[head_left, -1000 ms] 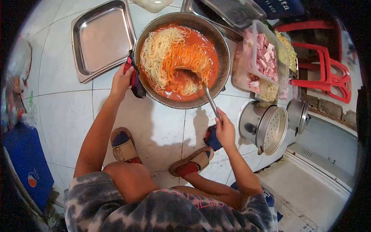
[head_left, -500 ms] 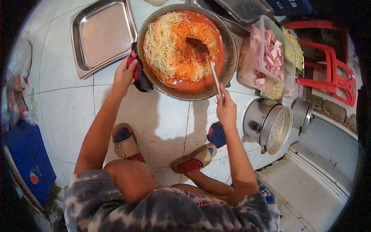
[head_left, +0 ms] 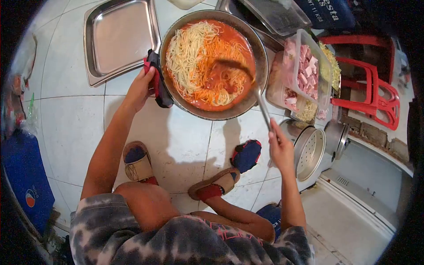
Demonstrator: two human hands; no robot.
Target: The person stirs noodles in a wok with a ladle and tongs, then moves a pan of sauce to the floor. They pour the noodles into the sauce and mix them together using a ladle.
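Note:
A wide round pan (head_left: 264, 79) stands on the tiled floor with spaghetti (head_left: 187, 53) and red sauce (head_left: 216, 104) in it. Pale, uncoated noodles lie on the left; orange, sauce-coated ones lie in the middle and right. My left hand (head_left: 142, 86) is closed on a black and red pot holder (head_left: 161, 88) at the pan's left rim, which hides any handle there. In my right hand (head_left: 281, 148) is the metal handle of a long-handled spatula (head_left: 263, 106). Its dark head is over the noodles, blurred.
An empty steel tray (head_left: 123, 37) lies left of the pan. To the right are a plastic container (head_left: 327, 88) of chopped pink meat, a steel pot with a perforated strainer (head_left: 310, 154), and red plastic chairs (head_left: 371, 88). A blue pot holder (head_left: 246, 156) lies near my sandal (head_left: 216, 183).
My right hand has moved right and toward me, drawing the spatula handle with it. More noodles in the middle are coated. The left hand still grips the pot holder at the rim.

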